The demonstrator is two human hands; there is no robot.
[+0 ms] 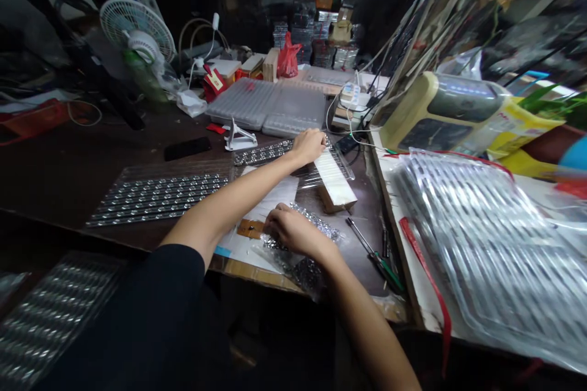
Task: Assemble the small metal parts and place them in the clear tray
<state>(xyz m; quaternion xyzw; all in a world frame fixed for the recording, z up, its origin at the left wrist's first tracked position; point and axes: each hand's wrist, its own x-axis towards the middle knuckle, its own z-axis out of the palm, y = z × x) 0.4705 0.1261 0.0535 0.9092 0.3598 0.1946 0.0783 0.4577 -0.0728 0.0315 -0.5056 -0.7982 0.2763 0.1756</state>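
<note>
My left hand (309, 145) reaches across to the far end of a clear tray of thin metal rods (312, 178), beside a white-topped block (335, 178). Its fingers are bent together, and whatever they hold is hidden. Closer to me, my right hand (291, 229) is curled over an open plastic bag of small shiny metal parts (318, 223). Those fingertips are pressed together, with anything between them too small to name. A brown piece (251, 229) lies on white paper (275, 195) left of the right hand. Another clear tray (160, 195) holds rows of shiny metal pieces.
A green-handled screwdriver (376, 256) lies right of the bag. Farther back are a black phone (187, 148), a white stand (239, 136) and an open plastic case (293, 107). Stacked clear trays (495, 244) cover the right-hand ledge. A fan (137, 30) stands back left.
</note>
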